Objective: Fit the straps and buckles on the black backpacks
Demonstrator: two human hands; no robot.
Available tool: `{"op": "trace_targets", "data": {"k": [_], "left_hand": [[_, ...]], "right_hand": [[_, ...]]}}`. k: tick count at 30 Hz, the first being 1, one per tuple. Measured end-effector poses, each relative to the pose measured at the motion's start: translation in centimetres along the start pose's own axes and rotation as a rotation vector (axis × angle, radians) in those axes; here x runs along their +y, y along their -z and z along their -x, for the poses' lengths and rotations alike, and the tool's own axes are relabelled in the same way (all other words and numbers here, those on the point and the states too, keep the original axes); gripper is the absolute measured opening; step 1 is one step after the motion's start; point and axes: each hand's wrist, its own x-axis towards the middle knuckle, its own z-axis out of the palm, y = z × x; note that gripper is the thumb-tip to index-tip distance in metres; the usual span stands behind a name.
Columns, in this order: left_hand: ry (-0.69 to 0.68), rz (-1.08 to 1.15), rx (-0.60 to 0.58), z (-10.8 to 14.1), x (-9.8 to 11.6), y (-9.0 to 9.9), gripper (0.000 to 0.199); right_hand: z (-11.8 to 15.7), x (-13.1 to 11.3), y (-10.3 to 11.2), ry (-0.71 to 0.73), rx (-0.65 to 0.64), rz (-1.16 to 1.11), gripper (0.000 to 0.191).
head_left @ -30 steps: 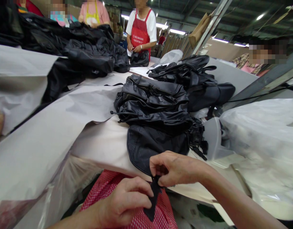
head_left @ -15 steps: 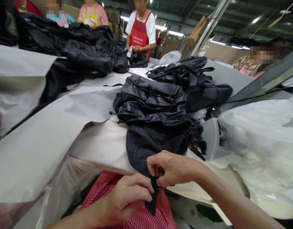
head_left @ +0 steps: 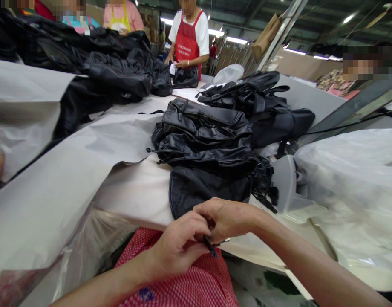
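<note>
A black backpack (head_left: pixel 208 136) of shiny, leather-like material lies on the table, its flap (head_left: pixel 205 187) spread towards me. At the flap's near edge my two hands meet. My left hand (head_left: pixel 186 241) is closed on a short black strap (head_left: pixel 210 246), whose end pokes out below the fingers. My right hand (head_left: pixel 224 219) is pinched around the upper part of the same strap, against the flap edge. The fingertips of both hands partly hide one another and the strap.
Another black bag (head_left: pixel 282 123) lies behind, to the right. White sheeting (head_left: pixel 71 183) covers the left side, with a heap of black bags (head_left: pixel 119 72) beyond. Clear plastic (head_left: pixel 352 200) bulges at the right beside a metal post (head_left: pixel 349 111). A person in a red apron (head_left: pixel 187 40) stands across.
My left hand has moved up and right to meet my right hand. The strap, which hung down flat with its pointed end showing, is now mostly gathered inside the fingers.
</note>
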Motion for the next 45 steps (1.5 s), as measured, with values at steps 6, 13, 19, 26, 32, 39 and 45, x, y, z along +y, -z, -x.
{"op": "trace_targets", "data": {"k": [6, 13, 19, 26, 32, 39, 45], "left_hand": [[-0.085, -0.366, -0.024, 2.2, -1.3, 0.1, 0.006], [-0.198, -0.372, -0.101, 3.5, -1.7, -0.2, 0.026], [-0.217, -0.25, -0.039, 3.1, -1.8, -0.4, 0.021], [-0.229, -0.2, 0.025, 3.0, -2.2, -0.9, 0.016], [-0.053, -0.154, 0.045, 2.9, -2.2, -1.0, 0.012], [0.568, 0.205, 0.062, 2.1, -0.8, -1.0, 0.021], [0.755, 0.547, 0.048, 0.7, -0.5, -1.0, 0.033]], "right_hand": [[-0.2, -0.2, -0.6, -0.011, -0.006, 0.003, 0.027], [0.0, -0.5, -0.8, 0.008, -0.003, 0.007, 0.029], [0.2, 0.1, -0.7, -0.008, -0.044, -0.078, 0.027], [0.0, 0.0, -0.6, 0.014, -0.049, -0.069, 0.027], [0.1, -1.0, -0.4, 0.014, 0.01, 0.084, 0.027], [0.2, -0.5, -0.8, -0.011, 0.078, -0.181, 0.027], [-0.3, 0.8, -1.7, 0.047, 0.249, -0.358, 0.025]]}}
